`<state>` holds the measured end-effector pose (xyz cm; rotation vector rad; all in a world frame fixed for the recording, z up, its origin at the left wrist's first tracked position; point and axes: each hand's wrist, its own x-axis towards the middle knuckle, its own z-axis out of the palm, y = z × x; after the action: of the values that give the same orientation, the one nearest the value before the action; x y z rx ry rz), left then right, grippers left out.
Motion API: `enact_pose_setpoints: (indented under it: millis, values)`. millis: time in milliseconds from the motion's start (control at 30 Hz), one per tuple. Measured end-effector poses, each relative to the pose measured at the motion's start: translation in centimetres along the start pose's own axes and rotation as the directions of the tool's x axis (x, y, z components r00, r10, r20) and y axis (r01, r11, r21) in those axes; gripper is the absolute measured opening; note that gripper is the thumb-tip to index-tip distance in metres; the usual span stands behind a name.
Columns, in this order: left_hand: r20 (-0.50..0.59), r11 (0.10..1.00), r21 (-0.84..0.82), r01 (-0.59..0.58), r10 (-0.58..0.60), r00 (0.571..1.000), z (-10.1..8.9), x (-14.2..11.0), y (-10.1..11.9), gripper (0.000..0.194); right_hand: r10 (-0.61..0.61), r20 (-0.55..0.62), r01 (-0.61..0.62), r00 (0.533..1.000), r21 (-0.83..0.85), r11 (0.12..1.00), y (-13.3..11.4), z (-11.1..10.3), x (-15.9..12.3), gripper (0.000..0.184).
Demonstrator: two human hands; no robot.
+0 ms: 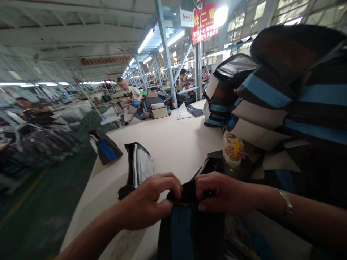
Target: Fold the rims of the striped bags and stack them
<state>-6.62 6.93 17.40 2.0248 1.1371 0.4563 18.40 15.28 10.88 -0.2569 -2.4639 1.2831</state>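
A black fabric piece with a blue stripe (181, 231), perhaps part of a bag, hangs down at the near side of the table. My left hand (154, 196) pinches its upper edge from the left. On the right, my right hand (219, 191) grips the same edge with curled fingers; a bracelet circles that wrist. The rim between the hands is dark, so its inner side is hard to make out. Just beyond my left hand stands a black piece with a silvery-white lining (141, 164).
Another black and blue piece (108, 150) lies at the left edge of the pale table (173, 141). Tall stacks of black, blue and beige pieces (268, 86) rise on the right. A small container with a yellow-handled item (234, 151) sits before them. A person (132, 90) works farther back.
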Motion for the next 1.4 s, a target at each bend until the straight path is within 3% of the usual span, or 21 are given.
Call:
enact_pose_setpoints:
  millis: [167,300,467,533,667,767,833,933,1000,1033,1100,1167,1267,1400]
  values:
    - [0.102,0.995,0.098,-0.023,0.012,0.995,0.8,-1.6,1.2,0.041,-0.109,-0.011,0.107,0.994,-0.119,0.987,-0.8,2.5,0.8,0.02]
    - [0.014,0.998,-0.019,0.063,-0.062,0.998,1.7,-1.9,0.5,0.024,-0.14,-0.081,0.128,0.987,-0.136,0.982,-1.2,3.1,1.0,0.014]
    - [-0.029,0.973,-0.207,0.106,-0.114,0.993,2.7,-1.2,-0.7,0.024,-0.125,-0.063,0.111,0.99,-0.191,0.975,-1.5,3.0,0.9,0.014]
    - [-0.02,0.968,-0.229,0.103,-0.111,0.994,2.7,-0.9,-0.8,0.019,-0.164,-0.055,0.136,0.985,-0.334,0.933,-1.5,2.9,0.8,0.014]
    - [-0.007,0.967,-0.225,0.116,-0.121,0.993,2.9,-0.2,-0.6,0.013,-0.281,-0.054,0.191,0.958,-0.612,0.768,-1.1,3.7,0.4,0.015]
    - [-0.05,0.97,-0.189,0.149,-0.162,0.986,3.4,0.2,-0.5,0.005,-0.301,-0.08,0.168,0.95,-0.682,0.712,-0.5,4.8,0.2,0.018]
    - [-0.099,0.973,-0.164,0.161,-0.179,0.979,3.8,0.4,-0.5,0.003,-0.315,-0.133,0.145,0.94,-0.679,0.72,-0.1,5.4,0.3,0.018]
    - [-0.12,0.963,-0.183,0.2,-0.224,0.967,4.1,0.6,-0.7,0.005,-0.186,-0.251,0.039,0.95,-0.494,0.869,0.4,5.3,0.6,0.014]
    - [-0.073,0.948,-0.226,0.223,-0.245,0.967,4.1,0.7,-0.9,0.007,0.006,-0.212,-0.048,0.977,-0.193,0.98,0.7,4.6,0.8,0.012]
    - [-0.044,0.941,-0.254,0.226,-0.244,0.969,4.0,0.7,-1.0,0.009,0.088,-0.146,-0.091,0.985,-0.019,0.996,0.7,4.1,0.8,0.011]
    - [0.011,0.921,-0.318,0.226,-0.234,0.972,4.0,0.7,-1.2,0.011,0.167,-0.018,-0.155,0.986,0.278,0.948,0.7,3.1,0.7,0.011]
    - [0.04,0.898,-0.377,0.228,-0.23,0.972,4.0,0.7,-1.5,0.013,0.184,0.041,-0.183,0.982,0.439,0.88,0.7,2.5,0.6,0.024]
    - [0.062,0.876,-0.416,0.244,-0.24,0.969,4.1,0.9,-1.9,0.015,0.189,0.065,-0.195,0.98,0.508,0.839,0.6,2.5,0.5,0.036]
    - [0.098,0.852,-0.431,0.299,-0.285,0.954,3.9,1.1,-2.1,0.015,0.194,0.041,-0.186,0.98,0.524,0.831,0.8,3.1,0.4,0.028]
